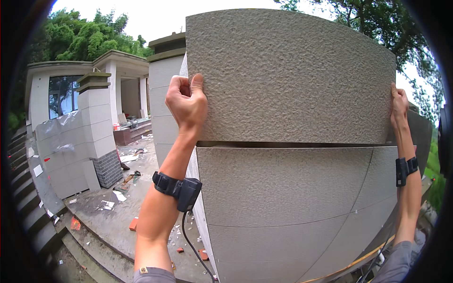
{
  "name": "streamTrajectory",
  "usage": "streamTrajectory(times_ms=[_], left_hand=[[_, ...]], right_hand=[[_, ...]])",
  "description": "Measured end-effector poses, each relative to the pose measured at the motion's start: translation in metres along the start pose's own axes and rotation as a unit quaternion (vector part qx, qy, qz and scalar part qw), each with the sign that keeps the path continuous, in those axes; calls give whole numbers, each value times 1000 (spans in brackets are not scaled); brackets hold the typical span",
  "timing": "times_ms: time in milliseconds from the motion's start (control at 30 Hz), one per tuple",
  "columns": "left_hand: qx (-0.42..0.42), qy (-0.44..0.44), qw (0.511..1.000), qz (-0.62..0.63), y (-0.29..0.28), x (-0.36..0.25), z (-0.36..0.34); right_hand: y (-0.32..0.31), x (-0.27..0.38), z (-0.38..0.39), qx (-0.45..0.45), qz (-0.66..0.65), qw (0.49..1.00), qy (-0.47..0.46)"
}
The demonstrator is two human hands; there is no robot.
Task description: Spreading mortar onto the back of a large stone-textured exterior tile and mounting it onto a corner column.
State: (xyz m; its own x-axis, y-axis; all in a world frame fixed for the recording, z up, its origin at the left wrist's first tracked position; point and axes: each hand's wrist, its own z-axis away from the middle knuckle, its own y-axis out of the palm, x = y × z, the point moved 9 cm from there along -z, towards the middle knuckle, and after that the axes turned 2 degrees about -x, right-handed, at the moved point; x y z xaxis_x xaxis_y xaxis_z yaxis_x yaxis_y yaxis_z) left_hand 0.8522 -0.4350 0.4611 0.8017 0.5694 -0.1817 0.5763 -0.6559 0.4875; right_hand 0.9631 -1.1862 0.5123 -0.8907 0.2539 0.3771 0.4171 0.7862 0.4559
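Observation:
A large grey rough-textured stone slab [292,75] is upright in front of me, above a wall clad in similar grey panels [283,188]. My left hand [186,101] grips the slab's left edge, thumb up along the edge and fingers curled. My right hand [399,101] holds the slab's right edge with its fingers at the side. A dark horizontal gap shows between the slab's bottom and the panels below. Black strapped devices sit on both my forearms, with cables hanging from them.
At left stand a tiled pillar [96,120] with a grey brick base and a building [71,68] with a window and doorway. Debris and red brick pieces [133,224] lie on the concrete ground [118,231]. Steps [23,188] descend at far left. Trees [80,35] rise behind.

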Motion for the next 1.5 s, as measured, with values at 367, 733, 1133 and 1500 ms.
streamTrajectory(times_ms=[367, 733, 1133, 1500], left_hand=[[-2, -17, 998, -54, 4, -8, 3], [-12, -14, 995, -96, -1, -13, 2], [-10, -1, 987, -161, 5, -20, 3], [-47, 26, 981, -189, 4, -21, 1]], right_hand=[[18, -4, 11, 3, 32, 999, 25], [30, -6, 10, 10, 15, 1000, 17], [-1, -43, -26, -8, 53, 999, 10], [-20, -58, -60, 21, 96, 995, 4]])
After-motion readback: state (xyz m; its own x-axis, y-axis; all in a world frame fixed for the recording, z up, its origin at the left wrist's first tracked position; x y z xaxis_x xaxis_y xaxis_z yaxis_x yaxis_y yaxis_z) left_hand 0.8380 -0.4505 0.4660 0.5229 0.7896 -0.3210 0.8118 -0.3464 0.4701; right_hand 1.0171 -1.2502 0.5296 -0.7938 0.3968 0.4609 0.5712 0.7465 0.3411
